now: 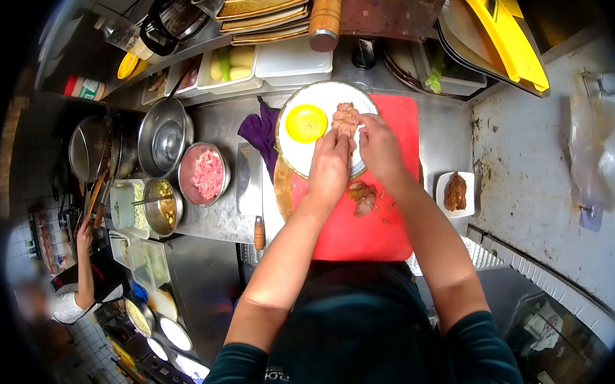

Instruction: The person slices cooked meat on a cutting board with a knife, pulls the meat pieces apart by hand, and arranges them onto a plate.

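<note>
Head view shows us the left hand (329, 164) and right hand (380, 146) with fingers curled partway in on the meat (345, 115), which sits right of the yellow dish (306, 123) on the plate (296, 158); we cannot tell how firmly either grips. Both sides of the meat are touched, probably to keep it together. We judge the plate overlaps the red board (352, 242) for easy reach, with scraps (363, 198) lying just below on the board.
</note>
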